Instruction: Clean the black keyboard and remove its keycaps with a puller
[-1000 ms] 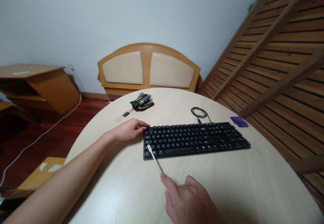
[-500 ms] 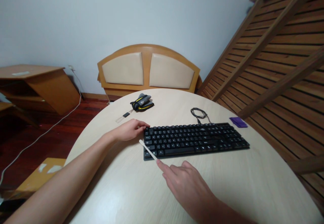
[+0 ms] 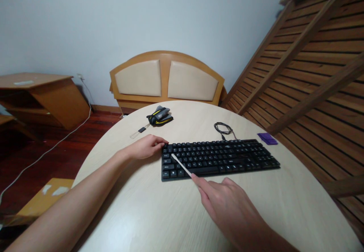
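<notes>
Two hands are at work, and the right hand [image 3: 226, 200] is closed, its index finger stretched along a white stick [image 3: 182, 164] that it holds by the near end. Half a second ago the stick's thicker tip stuck out past the left end of the keyboard [image 3: 220, 158]; now the hand has shifted to the right, and the tip is back over the keys, near the left end of the upper rows. A second ago it was over lower keys at the same end, so the work seems to stay around that corner, with the stroke reaching a higher row. Whether the tip touches a key or is just above it, I cannot tell.

The left hand [image 3: 145, 146] has hardly moved: partly curled, fingertips at the keyboard's far left corner. Whether it grips that corner or only steadies it is not clear. The keyboard itself lies flat on the round table [image 3: 122, 221], about where it was, so the moving seems to be all in the right hand.

Farther out, beyond the keyboard, are its coiled cable [image 3: 224, 133], a purple cloth [image 3: 267, 138] near its right end, and a grey-and-black bundle [image 3: 159, 115] with yellow trim.
</notes>
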`<state>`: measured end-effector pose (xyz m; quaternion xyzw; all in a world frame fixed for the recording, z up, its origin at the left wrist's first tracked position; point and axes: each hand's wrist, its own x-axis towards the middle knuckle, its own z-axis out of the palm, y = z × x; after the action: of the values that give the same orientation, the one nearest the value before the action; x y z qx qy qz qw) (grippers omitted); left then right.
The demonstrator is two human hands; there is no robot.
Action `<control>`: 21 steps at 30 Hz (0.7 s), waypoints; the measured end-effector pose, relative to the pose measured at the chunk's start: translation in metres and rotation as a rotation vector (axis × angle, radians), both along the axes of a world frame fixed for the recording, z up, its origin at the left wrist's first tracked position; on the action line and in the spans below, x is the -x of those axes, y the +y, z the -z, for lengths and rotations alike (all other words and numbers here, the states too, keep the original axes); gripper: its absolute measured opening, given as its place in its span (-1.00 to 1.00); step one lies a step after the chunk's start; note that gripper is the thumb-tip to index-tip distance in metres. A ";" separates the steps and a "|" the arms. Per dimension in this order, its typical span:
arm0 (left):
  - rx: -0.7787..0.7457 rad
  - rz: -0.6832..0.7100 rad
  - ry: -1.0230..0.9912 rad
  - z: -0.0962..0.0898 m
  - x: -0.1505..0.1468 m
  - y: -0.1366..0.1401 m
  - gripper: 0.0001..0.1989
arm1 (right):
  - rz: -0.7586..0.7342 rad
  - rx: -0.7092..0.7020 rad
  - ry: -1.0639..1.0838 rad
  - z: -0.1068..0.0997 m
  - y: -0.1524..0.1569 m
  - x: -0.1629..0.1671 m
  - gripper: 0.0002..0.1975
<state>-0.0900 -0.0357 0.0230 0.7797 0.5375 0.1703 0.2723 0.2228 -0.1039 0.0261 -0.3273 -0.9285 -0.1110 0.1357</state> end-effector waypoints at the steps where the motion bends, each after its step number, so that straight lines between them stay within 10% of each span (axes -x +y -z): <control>1: -0.013 0.001 0.011 0.000 -0.001 0.000 -0.62 | 0.017 -0.002 0.002 -0.002 0.001 -0.002 -0.62; 14: -0.314 0.136 0.138 0.006 -0.059 -0.027 0.11 | 0.458 0.104 0.399 -0.020 0.098 -0.077 -0.62; 21: -0.299 0.160 0.164 0.008 -0.057 -0.027 0.11 | 0.823 0.100 0.468 -0.008 0.157 -0.155 -0.59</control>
<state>-0.0334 -0.0629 0.0145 0.8629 0.4630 0.1623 0.1214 0.3782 0.0526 0.0340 -0.6902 -0.6705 -0.0338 0.2700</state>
